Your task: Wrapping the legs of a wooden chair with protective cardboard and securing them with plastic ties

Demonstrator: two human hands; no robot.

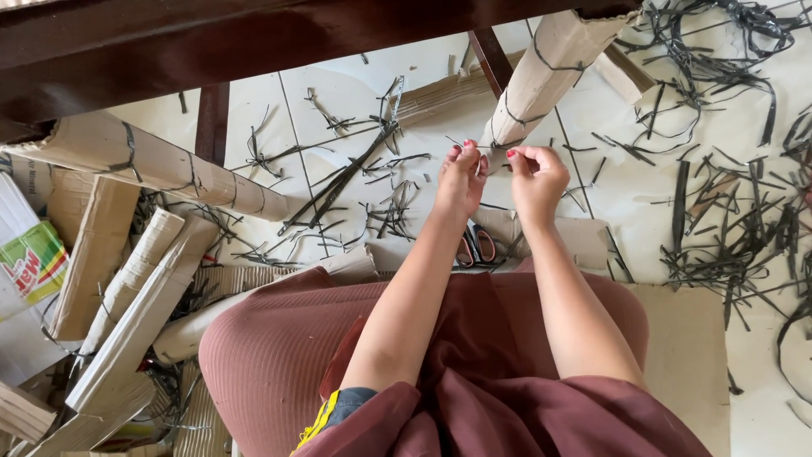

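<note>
Overhead, a dark wooden frame [254,42] spans the top of the view, its cardboard-wrapped leg [541,80] slanting down toward the seated person's hands. White floor tiles [617,195] carry a wide scatter of cut black plastic strap offcuts [736,228], densest at the right. A second cardboard-wrapped leg [144,161], tied at intervals with black strap, lies across the upper left, above a heap of folded cardboard pieces [127,296]. A flat cardboard sheet [685,355] lies under the person's right side. A pair of scissors [475,245] rests on the floor just beyond the knees, between the forearms, untouched.

The left hand [461,179] presses against the lower end of the slanting leg, fingers extended and touching the wrapping; whether it pinches anything cannot be told. The right hand [537,173] has thumb and forefinger closed together on a thin black strap end [497,145] that crosses the tip of the wrap, between the two hands.

Judged from this arrangement, the tie at the leg's lower end is being worked. Doing so well appears to call for a steady brace from the left hand so the cardboard does not twist, and an even pull on the strap along its length, since a sideways tug could tear the soft cardboard edge or let the strap slip off the tapered tip.
</note>
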